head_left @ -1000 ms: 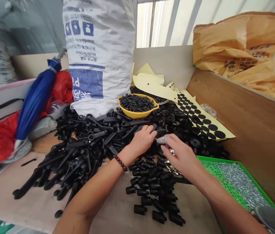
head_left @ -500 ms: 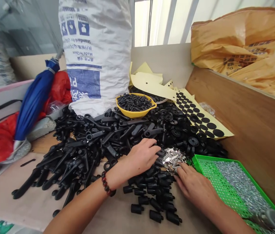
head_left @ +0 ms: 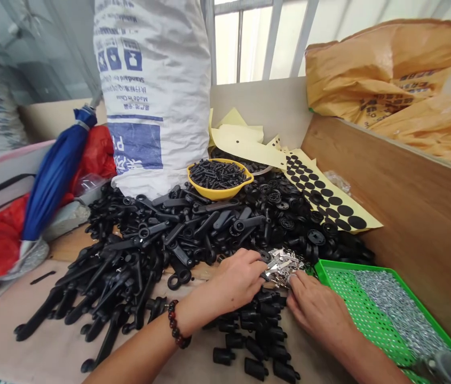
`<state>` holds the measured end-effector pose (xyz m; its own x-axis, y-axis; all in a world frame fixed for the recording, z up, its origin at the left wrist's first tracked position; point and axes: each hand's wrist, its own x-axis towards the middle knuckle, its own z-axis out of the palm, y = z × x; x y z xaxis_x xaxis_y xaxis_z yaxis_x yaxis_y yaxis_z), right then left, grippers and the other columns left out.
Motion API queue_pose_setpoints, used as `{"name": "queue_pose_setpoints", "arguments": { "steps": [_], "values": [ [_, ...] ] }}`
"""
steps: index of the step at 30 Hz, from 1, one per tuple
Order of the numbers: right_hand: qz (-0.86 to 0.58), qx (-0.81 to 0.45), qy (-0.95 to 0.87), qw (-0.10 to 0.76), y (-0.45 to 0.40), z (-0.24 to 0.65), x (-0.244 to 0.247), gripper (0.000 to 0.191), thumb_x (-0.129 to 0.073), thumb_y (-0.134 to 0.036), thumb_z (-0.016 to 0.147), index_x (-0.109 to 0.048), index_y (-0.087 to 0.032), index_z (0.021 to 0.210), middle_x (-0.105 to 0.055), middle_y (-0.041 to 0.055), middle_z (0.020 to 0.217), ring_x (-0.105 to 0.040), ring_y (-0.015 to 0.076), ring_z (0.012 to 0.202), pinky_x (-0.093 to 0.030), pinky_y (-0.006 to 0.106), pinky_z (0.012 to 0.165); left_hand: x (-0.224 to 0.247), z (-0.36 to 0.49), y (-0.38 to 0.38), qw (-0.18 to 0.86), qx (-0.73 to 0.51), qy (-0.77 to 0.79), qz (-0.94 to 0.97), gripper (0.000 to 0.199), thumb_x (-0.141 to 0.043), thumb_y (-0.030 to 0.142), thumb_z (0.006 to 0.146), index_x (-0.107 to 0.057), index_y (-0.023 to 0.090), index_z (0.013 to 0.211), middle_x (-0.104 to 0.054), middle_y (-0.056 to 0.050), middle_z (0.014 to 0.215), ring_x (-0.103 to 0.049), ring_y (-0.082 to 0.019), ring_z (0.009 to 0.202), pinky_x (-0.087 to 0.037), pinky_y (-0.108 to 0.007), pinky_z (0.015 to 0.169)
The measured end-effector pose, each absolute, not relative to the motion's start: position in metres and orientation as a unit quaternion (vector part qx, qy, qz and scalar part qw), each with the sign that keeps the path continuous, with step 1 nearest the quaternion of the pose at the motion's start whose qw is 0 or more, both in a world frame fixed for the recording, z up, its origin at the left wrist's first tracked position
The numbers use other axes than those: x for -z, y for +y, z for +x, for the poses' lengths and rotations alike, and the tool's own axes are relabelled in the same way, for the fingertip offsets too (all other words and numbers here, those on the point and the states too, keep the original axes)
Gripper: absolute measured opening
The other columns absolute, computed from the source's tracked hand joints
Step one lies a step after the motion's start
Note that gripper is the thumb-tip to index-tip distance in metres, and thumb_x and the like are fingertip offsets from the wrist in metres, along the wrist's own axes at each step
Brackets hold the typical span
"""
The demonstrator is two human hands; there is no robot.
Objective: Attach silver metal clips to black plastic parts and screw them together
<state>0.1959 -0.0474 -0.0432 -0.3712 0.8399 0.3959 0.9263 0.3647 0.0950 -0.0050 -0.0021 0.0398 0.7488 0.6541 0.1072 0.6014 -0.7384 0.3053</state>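
My left hand (head_left: 241, 277), with a beaded bracelet (head_left: 176, 324) at the wrist, has its fingers bent at the left edge of a small heap of shiny metal clips (head_left: 283, 265). My right hand (head_left: 313, 301) reaches that heap from its lower right side, fingers curled at the metal pieces. The fingertips of both hands are hidden, so what they hold cannot be made out. Below and between the hands lie short black cylinders (head_left: 255, 346). Black arm-shaped parts (head_left: 209, 224) are piled beyond my left hand.
A yellow bowl (head_left: 219, 194) of black screws stands behind the pile. The green tray (head_left: 363, 314) with small metal pieces is at right, by a wooden side board (head_left: 421, 234). A white sack (head_left: 153, 96) and blue umbrella (head_left: 59, 170) stand behind.
My left hand has come down and slightly right, closer to my right hand, with its fingers bent more. My right hand has hardly moved. The whole view has shifted slightly.
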Motion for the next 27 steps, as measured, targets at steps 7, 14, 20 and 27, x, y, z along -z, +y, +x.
{"name": "queue_pose_setpoints", "arguments": {
  "steps": [7,14,20,27],
  "values": [
    [-0.563,0.119,-0.788,0.219,-0.042,0.198,0.04,0.019,-0.034,-0.015,0.083,-0.046,-0.023,0.072,-0.057,0.0027,0.068,-0.059,0.0179,0.056,-0.039,0.028,0.049,-0.035,0.024,0.008,0.093,-0.044,0.298,0.949,0.012,-0.048,0.016,0.089,-0.058,0.015,0.094,-0.062,-0.007,0.096,-0.058,-0.02,0.087,-0.05,-0.03,0.077],
    [-0.553,0.038,-0.766,0.327,-0.036,0.196,0.026,0.019,-0.036,-0.019,0.085,-0.045,-0.024,0.069,-0.056,-0.0014,0.061,-0.057,0.0135,0.048,-0.042,0.023,0.043,-0.022,0.034,0.025,0.132,-0.045,0.298,0.944,0.017,-0.048,0.007,0.084,-0.061,0.013,0.076,-0.067,-0.008,0.079,-0.061,-0.02,0.072,-0.047,-0.028,0.067],
    [-0.545,-0.12,-0.743,0.37,-0.032,0.198,0.018,0.027,-0.038,-0.031,0.093,-0.049,-0.024,0.07,-0.06,-0.0008,0.065,-0.059,0.0139,0.054,-0.046,0.022,0.049,-0.026,0.033,0.033,0.19,-0.084,0.325,0.923,0.019,-0.05,0.01,0.087,-0.064,0.015,0.074,-0.067,-0.001,0.073,-0.061,-0.013,0.067,-0.043,-0.019,0.062],
    [-0.576,-0.032,-0.734,0.358,-0.033,0.202,0.018,0.036,-0.031,-0.037,0.097,-0.049,-0.024,0.069,-0.057,-0.0021,0.062,-0.056,0.0129,0.048,-0.04,0.023,0.044,-0.041,0.022,0.054,0.17,-0.062,0.358,0.916,0.019,-0.05,0.015,0.091,-0.066,0.018,0.099,-0.07,-0.002,0.093,-0.065,-0.014,0.087,-0.047,-0.021,0.079]
  ]
}}
